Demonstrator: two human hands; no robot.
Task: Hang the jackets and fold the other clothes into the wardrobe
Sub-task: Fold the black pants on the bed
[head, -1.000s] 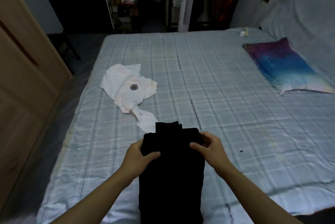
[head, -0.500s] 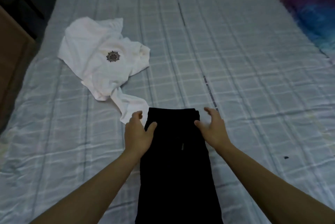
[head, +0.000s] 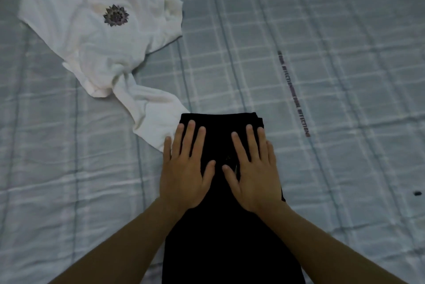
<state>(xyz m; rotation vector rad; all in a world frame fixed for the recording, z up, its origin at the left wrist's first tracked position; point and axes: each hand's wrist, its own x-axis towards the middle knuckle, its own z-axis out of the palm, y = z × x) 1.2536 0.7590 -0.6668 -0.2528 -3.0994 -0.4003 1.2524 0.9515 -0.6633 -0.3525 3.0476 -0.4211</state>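
A black garment, folded into a long narrow strip, lies on the bed in front of me and runs off the bottom of the view. My left hand rests flat on its far end, fingers spread. My right hand lies flat beside it on the same garment, palm down. Neither hand grips anything. A crumpled white T-shirt with a small dark emblem lies up and to the left, and one of its sleeves touches the black garment's left corner.
The bed is covered with a pale blue checked sheet that fills the whole view. A line of dark printed lettering runs across the sheet right of the garment. A small dark speck sits at the right edge.
My hands let go of the black garment's top edge, laid it down and now press flat on it. The view has tilted down and closer to the bed.
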